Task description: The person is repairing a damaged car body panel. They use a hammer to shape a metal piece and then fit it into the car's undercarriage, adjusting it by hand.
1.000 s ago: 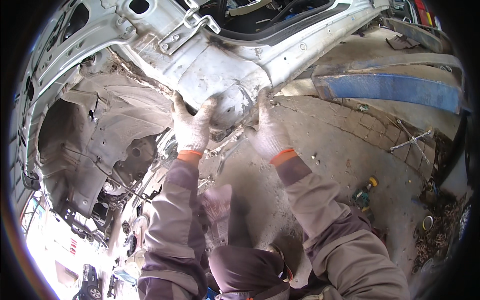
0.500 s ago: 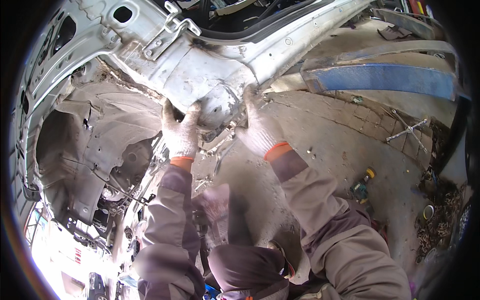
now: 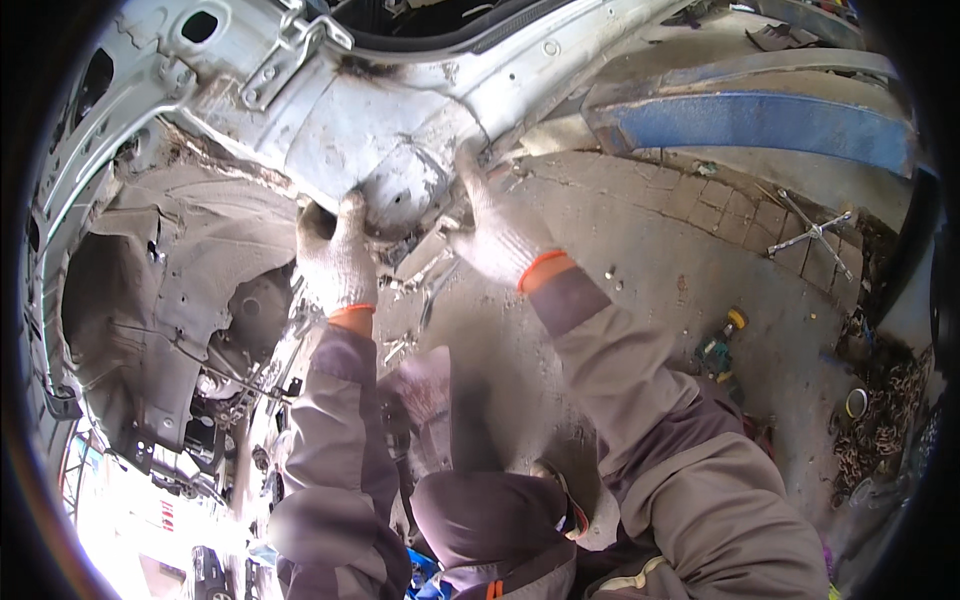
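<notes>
A silver-white car body panel (image 3: pixel 350 135), scuffed and with bare, rusty patches, forms the lower corner between the wheel arch and the sill. My left hand (image 3: pixel 338 262), in a whitish knit glove with an orange cuff, holds the panel's lower edge at its left end; the thumb lies on the front and the other fingertips are partly hidden at the edge. Across from it, my right hand (image 3: pixel 503 238), gloved alike, grips the same panel's right edge, one finger stretched up along it. A torn, jagged metal edge (image 3: pixel 428 262) shows between the two hands.
The open wheel well (image 3: pixel 190 290) lies at left, with a hinge bracket (image 3: pixel 270 80) above. At right are a blue metal beam (image 3: pixel 760 130), a cross wheel wrench (image 3: pixel 815 233), a green and yellow power tool (image 3: pixel 722 345) and a heap of chain (image 3: pixel 880 430) on the floor.
The car body and both hands sit slightly higher and further left in the picture. Both hands keep about the same places on the panel.
</notes>
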`<state>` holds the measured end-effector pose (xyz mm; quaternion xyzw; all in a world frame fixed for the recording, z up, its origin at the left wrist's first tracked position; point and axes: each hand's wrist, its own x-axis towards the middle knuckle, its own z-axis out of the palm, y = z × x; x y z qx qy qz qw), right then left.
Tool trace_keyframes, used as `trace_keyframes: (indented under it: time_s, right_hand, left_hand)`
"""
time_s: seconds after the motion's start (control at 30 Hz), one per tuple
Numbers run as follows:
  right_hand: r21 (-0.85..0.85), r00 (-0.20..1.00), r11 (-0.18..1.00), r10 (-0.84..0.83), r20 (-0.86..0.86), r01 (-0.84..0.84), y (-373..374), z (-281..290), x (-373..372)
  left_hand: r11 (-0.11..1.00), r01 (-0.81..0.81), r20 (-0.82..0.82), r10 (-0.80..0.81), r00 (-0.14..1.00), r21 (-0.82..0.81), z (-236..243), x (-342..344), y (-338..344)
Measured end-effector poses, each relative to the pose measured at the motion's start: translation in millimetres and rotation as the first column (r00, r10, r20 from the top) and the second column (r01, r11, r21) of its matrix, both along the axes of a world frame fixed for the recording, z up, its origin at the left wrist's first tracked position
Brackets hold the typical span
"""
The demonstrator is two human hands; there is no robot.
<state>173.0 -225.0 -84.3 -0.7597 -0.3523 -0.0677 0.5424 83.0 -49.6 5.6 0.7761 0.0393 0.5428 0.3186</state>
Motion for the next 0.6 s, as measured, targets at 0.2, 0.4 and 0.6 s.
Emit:
trace_keyframes:
  time_s: [0.2, 0.4, 0.6]
  right_hand:
    - [0.008, 0.982, 0.996, -0.087, 0.166, 0.087, 0.3, -10.4, 10.9]
    - [-0.014, 0.991, 0.998, -0.054, 0.121, 0.056, 0.9, -8.8, 15.3]
    - [-0.170, 0.998, 0.984, -0.048, 0.030, 0.053, -14.9, 14.2, 0.9]
  left_hand:
    - [0.937, 0.324, 0.200, -0.295, 0.934, -0.129, -27.9, 2.2, 25.2]
    - [0.778, 0.209, 0.076, -0.204, 0.976, -0.592, -72.4, -3.6, 54.0]
    - [0.873, 0.150, 0.063, -0.137, 0.989, -0.464, -102.3, 3.5, 55.5]
